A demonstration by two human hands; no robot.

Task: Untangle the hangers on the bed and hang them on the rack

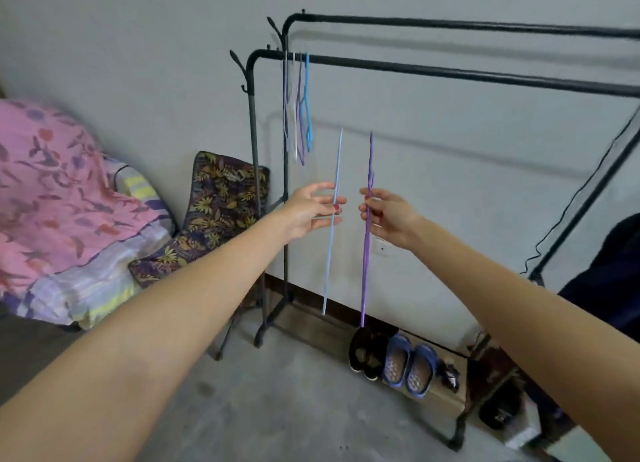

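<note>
grey walls and a concrete floor framed the corner where the black clothes rack (450, 72) stood, its nearer rail already carrying a small cluster of hung hangers (298, 105) close to its left end. the light blue hanger (331, 226) was held edge-on in the left hand (311, 212), its long axis close to upright, top end reaching toward the rail and bottom end hanging well below the wrist. just beside it, apart and not touching, the purple hanger (366, 233) hung the same way in the right hand (391, 219). the two hangers looked separated, so the untangling of this pair seemed done. the rail lay above and beyond both hands, with free bar to the right of the hung cluster; the left hand was the nearer to that cluster, so the blue one would probably go up first. left fingers (327, 187) were loosely curled around the blue shaft, thumb and forefinger pinching it; right fingers (367, 193) were pinched on the purple shaft. both forearms were stretched forward and raised, palms turned inward toward each other. further out, a pink floral blanket (52, 191) lay heaped on the bed at left, and shoes (391, 357) sat on the rack's low shelf.
</note>
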